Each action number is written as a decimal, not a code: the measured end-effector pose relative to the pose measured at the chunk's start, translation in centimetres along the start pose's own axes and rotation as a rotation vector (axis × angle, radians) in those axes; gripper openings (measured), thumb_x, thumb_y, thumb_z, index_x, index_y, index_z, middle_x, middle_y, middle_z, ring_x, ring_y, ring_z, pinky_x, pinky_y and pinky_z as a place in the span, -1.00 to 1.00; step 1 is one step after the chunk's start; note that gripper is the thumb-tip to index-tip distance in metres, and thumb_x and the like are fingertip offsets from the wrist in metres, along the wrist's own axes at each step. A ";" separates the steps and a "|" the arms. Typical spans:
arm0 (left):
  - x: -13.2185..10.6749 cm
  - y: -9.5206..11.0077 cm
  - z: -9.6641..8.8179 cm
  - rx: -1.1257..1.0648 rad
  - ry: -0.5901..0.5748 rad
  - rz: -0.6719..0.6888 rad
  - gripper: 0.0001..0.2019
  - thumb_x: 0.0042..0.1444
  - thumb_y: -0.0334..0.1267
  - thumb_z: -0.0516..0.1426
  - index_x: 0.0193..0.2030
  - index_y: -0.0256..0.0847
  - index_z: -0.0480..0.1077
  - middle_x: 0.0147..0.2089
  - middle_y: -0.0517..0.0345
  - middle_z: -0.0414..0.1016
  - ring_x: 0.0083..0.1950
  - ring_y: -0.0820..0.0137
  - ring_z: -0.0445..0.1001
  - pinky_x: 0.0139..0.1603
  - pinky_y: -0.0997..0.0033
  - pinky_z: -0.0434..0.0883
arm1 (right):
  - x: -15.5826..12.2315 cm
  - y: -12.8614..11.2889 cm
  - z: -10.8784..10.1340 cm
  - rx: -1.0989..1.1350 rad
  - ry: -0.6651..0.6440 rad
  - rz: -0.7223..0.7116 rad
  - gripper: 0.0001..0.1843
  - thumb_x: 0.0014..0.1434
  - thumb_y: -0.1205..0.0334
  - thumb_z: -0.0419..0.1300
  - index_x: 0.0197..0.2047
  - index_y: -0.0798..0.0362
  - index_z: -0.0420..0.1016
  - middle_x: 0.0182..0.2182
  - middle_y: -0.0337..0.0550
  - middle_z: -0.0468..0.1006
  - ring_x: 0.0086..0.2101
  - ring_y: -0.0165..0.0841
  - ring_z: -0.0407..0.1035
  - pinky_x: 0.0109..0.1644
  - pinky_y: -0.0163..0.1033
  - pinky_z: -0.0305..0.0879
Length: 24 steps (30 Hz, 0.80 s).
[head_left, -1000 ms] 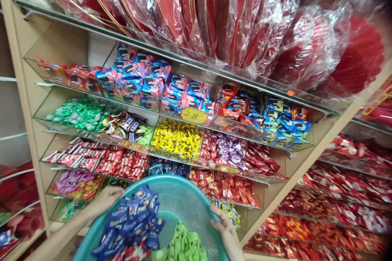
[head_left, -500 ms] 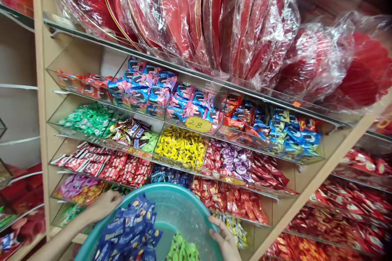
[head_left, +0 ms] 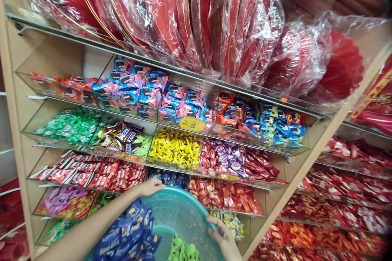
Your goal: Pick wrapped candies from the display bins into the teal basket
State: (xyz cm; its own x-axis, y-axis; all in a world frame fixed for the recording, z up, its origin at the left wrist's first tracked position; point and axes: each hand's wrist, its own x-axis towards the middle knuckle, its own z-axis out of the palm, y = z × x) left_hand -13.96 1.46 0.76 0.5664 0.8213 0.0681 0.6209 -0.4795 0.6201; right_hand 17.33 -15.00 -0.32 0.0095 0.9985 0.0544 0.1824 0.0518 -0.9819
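Observation:
I hold a teal plastic basket (head_left: 183,200) low in front of a candy shelf. My right hand (head_left: 222,238) grips its right rim, fingers curled over the edge. My left hand (head_left: 150,186) lies on the far rim with the forearm stretched across the basket; its fingertips are hidden behind the rim. Inside the basket lie blue-wrapped sweets (head_left: 128,234) on the left and green-wrapped sweets (head_left: 182,251) at the bottom middle. Just beyond my left hand is a bin of blue candies (head_left: 171,177).
A wooden shelf unit carries clear bins of sweets: blue cookie packs (head_left: 143,87), green candies (head_left: 72,124), yellow candies (head_left: 176,147) under a "28" price tag (head_left: 192,124), red packets (head_left: 92,171). Plastic-wrapped red trays (head_left: 190,12) stand on top. More red packets (head_left: 346,187) fill the right shelves.
My left hand has moved from the basket's left rim up and right onto its far rim near the blue candy bin. The right hand keeps its grip. The view shifted slightly.

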 end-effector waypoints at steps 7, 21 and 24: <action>-0.9 -1.0 0.1 -0.219 -0.068 -0.196 -0.43 -0.18 0.32 -0.07 -0.68 -0.24 0.13 -0.67 0.33 -0.07 -0.60 0.59 -0.07 -0.60 0.54 -0.09 | 3.5 -9.7 1.8 -0.458 0.201 -0.450 -0.74 0.04 0.09 0.06 -0.26 0.05 0.41 -0.25 -0.08 0.45 -0.22 -0.30 0.32 -0.14 -0.25 0.21; -1.3 -0.5 0.0 -0.274 -0.041 -0.325 -0.43 -0.27 0.33 -0.01 -0.68 -0.24 0.19 -0.69 0.33 0.00 -0.62 0.59 -0.04 -0.62 0.55 -0.06 | 13.7 -19.3 9.1 -1.050 0.411 -0.410 -0.77 0.12 0.16 -0.03 -0.32 0.07 0.39 -0.31 -0.06 0.45 -0.33 -0.35 0.34 -0.39 -0.34 0.07; -1.2 -0.6 0.0 -0.281 -0.047 -0.307 -0.42 -0.26 0.33 -0.01 -0.68 -0.25 0.21 -0.69 0.32 0.03 -0.62 0.58 -0.02 -0.60 0.54 -0.04 | 14.1 -19.0 9.1 -0.987 0.409 -0.442 -0.79 0.12 0.21 -0.04 -0.37 0.07 0.38 -0.34 -0.10 0.45 -0.36 -0.38 0.32 -0.38 -0.35 0.06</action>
State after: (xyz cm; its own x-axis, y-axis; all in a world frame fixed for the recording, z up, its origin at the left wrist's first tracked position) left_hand -15.03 0.72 0.29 0.4060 0.8950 -0.1847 0.5964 -0.1063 0.7956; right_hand 5.08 -1.73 17.44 0.0380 0.8067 0.5897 0.9363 0.1774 -0.3031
